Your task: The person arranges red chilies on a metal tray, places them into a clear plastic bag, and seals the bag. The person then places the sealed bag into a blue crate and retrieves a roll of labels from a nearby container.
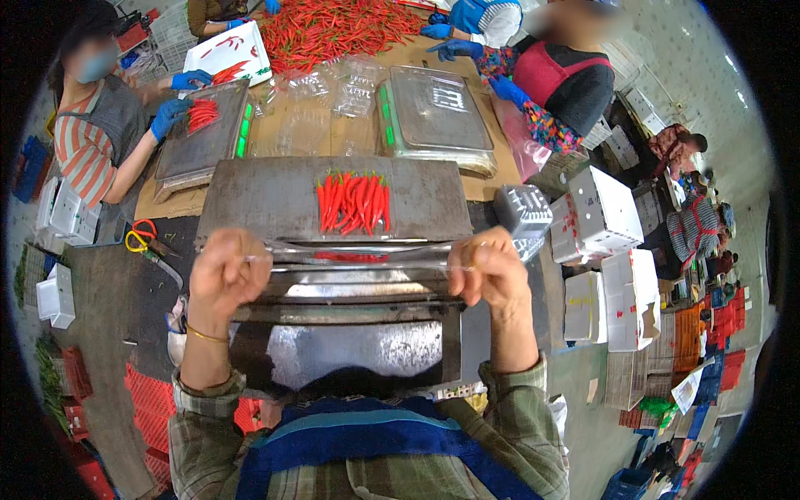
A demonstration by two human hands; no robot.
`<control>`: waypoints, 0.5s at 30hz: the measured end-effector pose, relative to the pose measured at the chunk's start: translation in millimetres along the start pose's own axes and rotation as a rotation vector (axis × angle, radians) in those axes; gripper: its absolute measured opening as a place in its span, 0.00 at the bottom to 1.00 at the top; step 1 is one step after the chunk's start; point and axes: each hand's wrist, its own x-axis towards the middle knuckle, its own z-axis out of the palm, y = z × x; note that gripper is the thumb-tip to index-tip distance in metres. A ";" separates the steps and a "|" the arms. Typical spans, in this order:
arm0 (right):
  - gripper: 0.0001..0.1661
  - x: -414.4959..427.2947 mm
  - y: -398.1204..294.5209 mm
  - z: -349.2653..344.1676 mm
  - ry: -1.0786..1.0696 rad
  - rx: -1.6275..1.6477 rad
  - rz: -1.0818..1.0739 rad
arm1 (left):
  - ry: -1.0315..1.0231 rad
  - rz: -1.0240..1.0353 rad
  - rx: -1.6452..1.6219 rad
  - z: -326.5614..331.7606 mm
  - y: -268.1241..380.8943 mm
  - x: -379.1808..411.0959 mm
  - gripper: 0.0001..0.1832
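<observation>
A strip of clear plastic film [419, 257] is stretched between my two hands. My left hand [230, 269] grips its left end, and my right hand [490, 265] grips the right end. Both hands are slightly blurred. Just beyond the film, a batch of red chilies [354, 203] lies side by side on a flat grey metal plate [262, 194]. Red shows in the film at its middle, but I cannot tell whether it is a reflection or seen through. Below the film are metal bars [362, 289] and a shiny metal panel [356, 350].
Two weighing scales [437, 119] [200, 131] stand beyond the plate, with clear trays [356, 94] between them. A chili heap [340, 28] lies farther back. Gloved co-workers stand around. Scissors [140, 237] lie left; stacked trays [524, 209] and white boxes [603, 206] stand right.
</observation>
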 end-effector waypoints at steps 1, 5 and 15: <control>0.26 15.1 -4.8 -5.2 -0.025 0.069 -0.048 | 0.079 0.009 -0.062 1.5 3.7 13.0 0.20; 0.19 86.6 -0.9 -42.5 0.327 0.380 0.010 | 0.409 -0.200 -0.206 -9.8 2.1 97.5 0.16; 0.18 144.4 80.7 -82.4 0.510 -0.200 0.296 | 0.360 -0.369 0.391 -82.3 -78.8 135.8 0.13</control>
